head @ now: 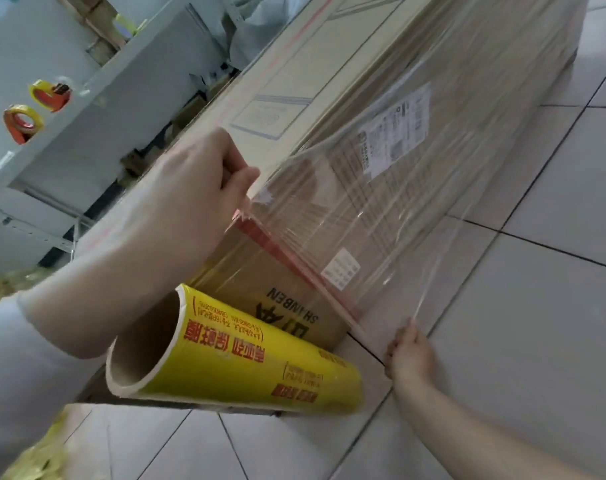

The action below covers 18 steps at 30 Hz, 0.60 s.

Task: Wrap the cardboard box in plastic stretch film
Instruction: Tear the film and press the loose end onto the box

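A long cardboard box (329,81) lies on the tiled floor, its side covered by clear stretch film (381,209) with white labels showing through. My left hand (194,188) pinches the film's upper edge at the box's top corner. My right hand (410,351) grips the film's lower edge near the floor, and the sheet is stretched between the two hands. The yellow roll of film (246,362) with red print lies on the floor against the box's near end, its hollow core facing me.
A grey metal shelf (87,109) stands at the left with two yellow-and-red tape rolls (35,109) on it. White floor tiles (536,306) extend to the right of the box. Something yellow (38,455) lies at the bottom left corner.
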Available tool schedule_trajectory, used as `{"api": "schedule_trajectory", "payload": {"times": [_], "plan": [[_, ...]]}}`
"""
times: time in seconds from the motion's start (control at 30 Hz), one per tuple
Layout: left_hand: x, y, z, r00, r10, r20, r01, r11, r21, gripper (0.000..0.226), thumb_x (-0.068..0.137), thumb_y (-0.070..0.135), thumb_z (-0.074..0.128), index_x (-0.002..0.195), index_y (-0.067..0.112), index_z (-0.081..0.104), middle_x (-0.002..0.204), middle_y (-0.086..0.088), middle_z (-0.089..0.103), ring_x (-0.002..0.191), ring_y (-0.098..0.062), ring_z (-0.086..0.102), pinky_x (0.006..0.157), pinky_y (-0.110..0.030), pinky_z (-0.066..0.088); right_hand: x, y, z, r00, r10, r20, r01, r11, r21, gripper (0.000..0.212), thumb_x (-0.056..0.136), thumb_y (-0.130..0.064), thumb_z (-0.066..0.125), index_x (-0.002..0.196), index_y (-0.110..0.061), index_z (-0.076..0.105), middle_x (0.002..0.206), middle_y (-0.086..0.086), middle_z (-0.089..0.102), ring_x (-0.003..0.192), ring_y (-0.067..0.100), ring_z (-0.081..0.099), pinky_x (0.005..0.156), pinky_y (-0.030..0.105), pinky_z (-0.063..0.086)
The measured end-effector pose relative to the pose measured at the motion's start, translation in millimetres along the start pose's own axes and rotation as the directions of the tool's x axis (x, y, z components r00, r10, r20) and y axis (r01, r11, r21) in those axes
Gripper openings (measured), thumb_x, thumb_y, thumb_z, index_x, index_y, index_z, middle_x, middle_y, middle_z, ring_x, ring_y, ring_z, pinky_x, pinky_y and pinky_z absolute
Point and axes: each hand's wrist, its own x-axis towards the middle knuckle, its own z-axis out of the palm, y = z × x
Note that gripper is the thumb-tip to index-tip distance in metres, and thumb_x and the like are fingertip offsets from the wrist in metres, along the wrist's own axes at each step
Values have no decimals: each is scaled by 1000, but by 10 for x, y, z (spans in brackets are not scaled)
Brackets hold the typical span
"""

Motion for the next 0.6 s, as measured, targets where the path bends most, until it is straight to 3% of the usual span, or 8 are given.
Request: {"api": "schedule_trajectory", "payload": {"times": [0.07, 0.13, 0.2, 0.27, 0.4, 0.6], "plan": [[45, -64, 64, 1000, 3, 13, -3, 999, 36, 16, 93, 32, 48, 81, 22, 48, 80, 5, 61, 72, -8, 49, 59, -20, 31, 102, 45, 91, 999, -45, 12, 46, 991, -122, 47, 89, -55, 28, 59, -21, 39, 60, 4, 45, 62, 19, 47, 51, 24, 28], [100, -107, 73, 999, 4, 35, -6, 998, 63, 16, 93, 32, 49, 84, 18, 50, 76, 6, 61, 76, -13, 51, 67, -26, 33, 71, -77, 191, 995, -79, 56, 90, 965, -245, 45, 97, -43, 29, 66, -19, 51, 78, 23, 60, 80, 31, 59, 63, 32, 42], [167, -128, 56, 997, 11, 73, -19, 994, 112, 17, 92, 33, 50, 85, 18, 50, 73, 8, 60, 74, -13, 50, 66, -27, 34, 25, -222, 263, 993, -104, 51, 115, 932, -344, 51, 105, -26, 25, 98, 2, 67, 113, 33, 62, 108, 42, 58, 86, 39, 42], [221, -148, 58, 993, 33, 114, -51, 985, 162, 16, 92, 33, 49, 86, 19, 49, 77, 7, 61, 67, -6, 48, 57, -20, 34, 29, -295, 331, 997, -56, 56, 73, 924, -374, 54, 105, -24, 21, 121, 14, 56, 126, 33, 56, 119, 42, 51, 92, 38, 37], [284, -196, 104, 984, 65, 168, -100, 972, 212, 17, 93, 34, 48, 87, 19, 48, 85, 6, 61, 64, 0, 44, 55, -9, 37, 158, -246, 569, 998, -36, 50, 52, 933, -356, 54, 105, -24, 21, 115, 16, 57, 118, 34, 58, 111, 43, 54, 85, 39, 39], [273, -270, 129, 976, 133, 171, -166, 966, 196, 24, 90, 40, 45, 71, 33, 32, 70, 17, 47, 63, 3, 42, 62, -6, 38, 171, -98, 861, 988, -115, -107, 75, 944, -322, 56, 104, -28, 20, 97, 8, 61, 103, 31, 63, 95, 42, 60, 76, 40, 43]]}}
